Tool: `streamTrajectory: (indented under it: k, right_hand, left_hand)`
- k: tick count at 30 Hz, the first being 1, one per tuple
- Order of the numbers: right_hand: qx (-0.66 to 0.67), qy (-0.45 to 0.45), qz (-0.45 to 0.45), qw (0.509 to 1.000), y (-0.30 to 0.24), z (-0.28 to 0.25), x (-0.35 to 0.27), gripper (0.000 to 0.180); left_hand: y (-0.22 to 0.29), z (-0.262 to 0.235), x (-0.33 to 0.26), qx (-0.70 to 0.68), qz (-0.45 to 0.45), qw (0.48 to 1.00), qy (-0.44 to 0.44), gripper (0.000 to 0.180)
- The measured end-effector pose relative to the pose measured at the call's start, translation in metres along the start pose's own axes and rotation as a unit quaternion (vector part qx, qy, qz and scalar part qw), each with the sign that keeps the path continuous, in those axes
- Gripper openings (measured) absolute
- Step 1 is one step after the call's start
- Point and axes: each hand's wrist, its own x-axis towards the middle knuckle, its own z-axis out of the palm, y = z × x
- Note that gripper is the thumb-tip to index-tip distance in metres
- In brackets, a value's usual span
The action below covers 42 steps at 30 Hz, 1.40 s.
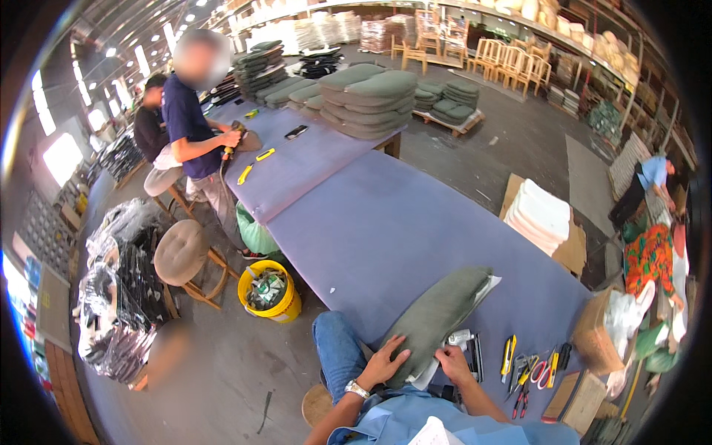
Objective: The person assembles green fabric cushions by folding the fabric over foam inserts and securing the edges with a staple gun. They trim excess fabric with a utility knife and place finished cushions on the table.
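Observation:
A dark green seat cushion point(437, 308) lies across the near end of the blue-covered table, with white material showing along its right edge and at its far tip. My left hand point(384, 361) rests on the cushion's near left part, its fingers stretched out and apart. At the near right edge, my right hand point(454, 365) has its fingers pinched together on the cushion's edge, beside the white material. Just beyond the right hand is a silver and black tool point(467, 344), partly hidden.
Cutter knives point(508, 354), pink-handled scissors point(540, 372) and red-handled pliers point(521, 402) lie to the right. A yellow bucket point(289, 305) of scraps stands left of the table point(356, 230). Stacked green cushions point(369, 104) are at the far end, near a person point(191, 126) holding a power tool.

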Motion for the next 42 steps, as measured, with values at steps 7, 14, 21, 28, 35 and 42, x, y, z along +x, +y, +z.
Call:
streamTrajectory:
  k: [7,14,21,28,35,42]
  right_hand:
    - [0.015,0.067,-0.006,0.998,0.033,-0.005,0.020,0.032]
    - [0.084,0.047,-0.032,0.995,-0.021,0.024,0.035,0.041]
    - [0.083,0.092,-0.049,0.991,0.002,0.019,0.047,0.035]
    - [0.053,0.125,-0.002,0.991,0.058,-0.008,0.050,0.032]
    - [0.146,0.054,-0.027,0.987,0.000,0.024,0.038,0.032]
    - [0.115,0.052,-0.040,0.991,0.013,0.023,0.048,0.041]
  left_hand:
    - [-0.002,0.005,-0.011,-0.002,0.012,1.000,-0.003,0.071]
    - [0.027,-0.020,-0.020,0.033,0.062,0.997,0.043,0.078]
    - [0.106,-0.071,-0.033,-0.047,0.198,0.977,0.065,0.066]
    - [0.268,-0.201,-0.069,-0.320,0.601,0.732,0.027,0.049]
    - [0.298,-0.200,-0.071,-0.361,0.649,0.654,0.144,0.028]
    - [0.297,-0.222,-0.049,-0.257,0.739,0.616,0.093,0.030]
